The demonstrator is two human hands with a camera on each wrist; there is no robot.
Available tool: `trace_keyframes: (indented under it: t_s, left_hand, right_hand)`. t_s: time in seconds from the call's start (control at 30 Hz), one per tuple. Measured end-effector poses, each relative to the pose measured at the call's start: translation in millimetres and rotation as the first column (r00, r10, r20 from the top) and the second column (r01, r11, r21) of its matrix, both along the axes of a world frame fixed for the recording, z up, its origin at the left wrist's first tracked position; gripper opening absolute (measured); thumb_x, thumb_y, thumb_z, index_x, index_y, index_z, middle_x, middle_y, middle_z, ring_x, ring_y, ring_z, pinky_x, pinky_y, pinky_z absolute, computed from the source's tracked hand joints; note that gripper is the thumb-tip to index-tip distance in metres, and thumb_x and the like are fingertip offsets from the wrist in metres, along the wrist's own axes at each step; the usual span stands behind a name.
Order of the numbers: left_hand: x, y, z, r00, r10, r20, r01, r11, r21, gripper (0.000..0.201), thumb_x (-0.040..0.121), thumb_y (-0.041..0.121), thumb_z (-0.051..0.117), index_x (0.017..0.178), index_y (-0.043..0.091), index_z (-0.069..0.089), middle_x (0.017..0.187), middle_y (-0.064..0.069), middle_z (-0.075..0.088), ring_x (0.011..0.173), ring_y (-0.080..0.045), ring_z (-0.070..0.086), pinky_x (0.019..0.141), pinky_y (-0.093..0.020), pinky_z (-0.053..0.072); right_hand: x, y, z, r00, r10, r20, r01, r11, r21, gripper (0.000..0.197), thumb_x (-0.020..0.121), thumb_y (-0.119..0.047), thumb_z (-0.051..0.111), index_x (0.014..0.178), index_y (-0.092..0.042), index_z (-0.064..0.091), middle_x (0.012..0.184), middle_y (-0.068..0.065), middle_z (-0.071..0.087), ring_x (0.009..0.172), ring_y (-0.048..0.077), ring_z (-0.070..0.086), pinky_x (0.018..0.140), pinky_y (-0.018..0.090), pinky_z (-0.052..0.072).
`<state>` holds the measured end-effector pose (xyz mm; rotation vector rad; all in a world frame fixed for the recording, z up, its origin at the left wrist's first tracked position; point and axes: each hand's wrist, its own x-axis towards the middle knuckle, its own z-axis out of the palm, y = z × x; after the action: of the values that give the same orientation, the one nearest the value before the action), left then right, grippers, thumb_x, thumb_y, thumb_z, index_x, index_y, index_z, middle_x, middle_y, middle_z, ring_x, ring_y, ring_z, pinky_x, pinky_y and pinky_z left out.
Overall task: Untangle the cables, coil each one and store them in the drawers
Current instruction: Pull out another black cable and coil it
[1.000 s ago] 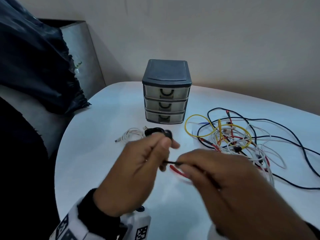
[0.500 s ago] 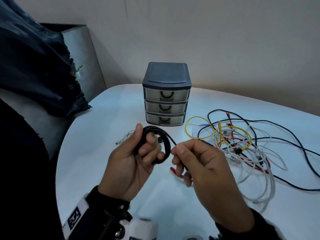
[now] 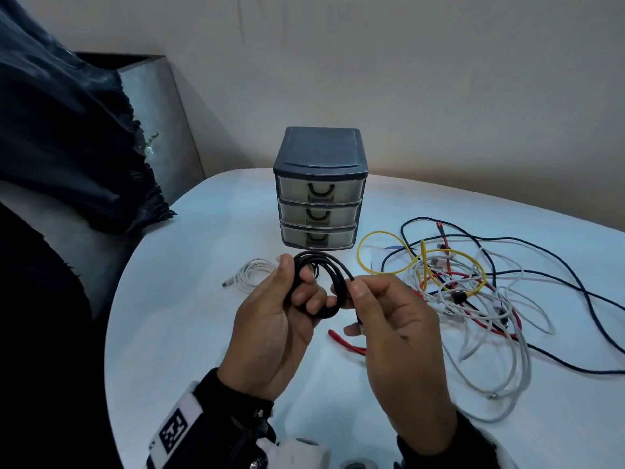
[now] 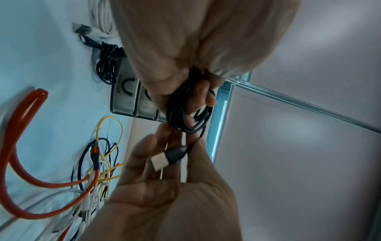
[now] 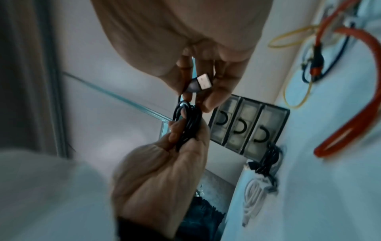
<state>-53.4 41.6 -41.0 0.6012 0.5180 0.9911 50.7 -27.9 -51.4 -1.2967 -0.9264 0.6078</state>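
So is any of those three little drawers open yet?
No, all three drawers sit pushed in flush with the dark frame.

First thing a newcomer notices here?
The black coil held up mid-frame: left hand grips it, right hand pinches its USB plug. Then the cable tangle on the table to the right, and the shut drawers behind the hands.

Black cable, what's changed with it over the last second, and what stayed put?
The black cable now sits as a full coil in the left hand, where a second ago that hand was a blur with only a short length stretched to the right hand. The right hand has closed in on the coil and now pinches just the USB end. The drawers, white coil and tangle stayed put.
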Motion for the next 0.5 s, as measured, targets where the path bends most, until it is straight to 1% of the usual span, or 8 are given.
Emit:
trace_keyframes:
  t_s: [0.13, 0.2, 0.23, 0.3, 0.33, 0.4, 0.47, 0.5]
  left_hand:
    - [2.6, -3.3, 0.4, 1.000, 0.009, -0.009, -0.009, 1.000, 0.010, 0.036, 0.098, 0.034, 0.043, 0.078, 0.006, 0.054, 0.062, -0.001, 0.030, 0.057, -0.016, 0.042, 0.067, -0.030, 0.053]
    - [2.1, -4.8, 2.2, 1.000, -0.001, -0.009, 0.001, 1.000, 0.021, 0.035, 0.097, 0.034, 0.044, 0.078, 0.006, 0.054, 0.062, -0.002, 0.031, 0.058, -0.017, 0.044, 0.069, -0.030, 0.055]
    - [1.3, -5.5, 1.5, 1.000, -0.012, -0.011, 0.012, 1.000, 0.026, 0.035, 0.096, 0.035, 0.044, 0.079, 0.006, 0.053, 0.062, -0.002, 0.032, 0.059, -0.018, 0.045, 0.071, -0.031, 0.055]
    - [-0.7, -5.7, 0.1, 0.997, -0.035, -0.070, 0.041, 0.995, 0.091, 0.035, 0.095, 0.039, 0.047, 0.080, 0.008, 0.054, 0.063, -0.003, 0.036, 0.064, -0.019, 0.049, 0.076, -0.032, 0.055]
    - [-1.6, -5.1, -2.4, 0.985, -0.022, -0.174, 0.054, 0.982, 0.183, 0.035, 0.095, 0.042, 0.048, 0.079, 0.011, 0.056, 0.064, -0.003, 0.041, 0.068, -0.018, 0.051, 0.077, -0.031, 0.054]
    - [-5.2, -2.8, -9.2, 0.870, 0.124, -0.477, 0.125, 0.881, 0.456, 0.036, 0.095, 0.046, 0.043, 0.075, 0.019, 0.057, 0.068, 0.002, 0.053, 0.072, -0.012, 0.053, 0.075, -0.024, 0.049]
    - [-9.9, 0.8, -12.4, 0.764, 0.266, -0.588, 0.191, 0.777, 0.599, 0.042, 0.095, 0.044, 0.035, 0.074, 0.016, 0.057, 0.071, 0.005, 0.057, 0.067, -0.008, 0.050, 0.067, -0.018, 0.042]
    - [-12.7, 2.5, -11.8, 0.751, 0.283, -0.596, 0.186, 0.775, 0.603, 0.044, 0.096, 0.045, 0.035, 0.073, 0.016, 0.057, 0.071, 0.003, 0.056, 0.063, -0.008, 0.048, 0.063, -0.018, 0.040]
  right_hand:
    - [-2.8, 2.1, 0.4, 0.998, -0.058, 0.024, 0.057, 0.998, 0.040, 0.013, 0.092, -0.010, 0.064, 0.085, -0.012, 0.074, 0.074, -0.001, 0.072, 0.068, 0.017, 0.066, 0.055, 0.029, 0.056]
    - [-5.3, 2.0, 2.0, 0.995, -0.080, 0.060, 0.077, 0.995, 0.061, 0.013, 0.091, -0.008, 0.066, 0.083, -0.012, 0.076, 0.069, 0.000, 0.071, 0.061, 0.026, 0.061, 0.054, 0.035, 0.054]
    - [-5.4, 2.0, 3.8, 0.995, -0.084, 0.058, 0.080, 0.995, 0.064, 0.015, 0.091, -0.007, 0.066, 0.082, -0.013, 0.076, 0.067, 0.001, 0.070, 0.059, 0.027, 0.059, 0.053, 0.035, 0.053]
    - [-1.6, 1.8, 7.8, 0.996, -0.091, 0.024, 0.090, 0.995, 0.054, 0.018, 0.089, -0.004, 0.067, 0.080, -0.016, 0.076, 0.064, 0.000, 0.069, 0.051, 0.019, 0.058, 0.047, 0.023, 0.050]
    - [1.3, 1.6, 9.7, 0.995, -0.097, 0.003, 0.096, 0.994, 0.043, 0.019, 0.088, -0.004, 0.068, 0.079, -0.019, 0.076, 0.064, 0.001, 0.069, 0.049, 0.012, 0.058, 0.046, 0.017, 0.049]
    - [5.4, 1.9, 11.0, 0.995, -0.100, 0.015, 0.100, 0.994, 0.032, 0.024, 0.087, -0.004, 0.070, 0.076, -0.025, 0.075, 0.066, 0.003, 0.070, 0.051, 0.006, 0.059, 0.045, 0.015, 0.049]
    - [8.1, 1.8, 11.5, 0.998, -0.042, 0.039, 0.042, 0.999, 0.010, 0.025, 0.087, -0.003, 0.070, 0.075, -0.025, 0.075, 0.067, 0.002, 0.071, 0.055, 0.010, 0.062, 0.048, 0.015, 0.050]
    - [9.6, 1.6, 12.9, 0.999, 0.010, 0.041, -0.009, 1.000, -0.013, 0.024, 0.087, -0.003, 0.069, 0.075, -0.023, 0.076, 0.067, 0.002, 0.072, 0.057, 0.015, 0.064, 0.051, 0.016, 0.051]
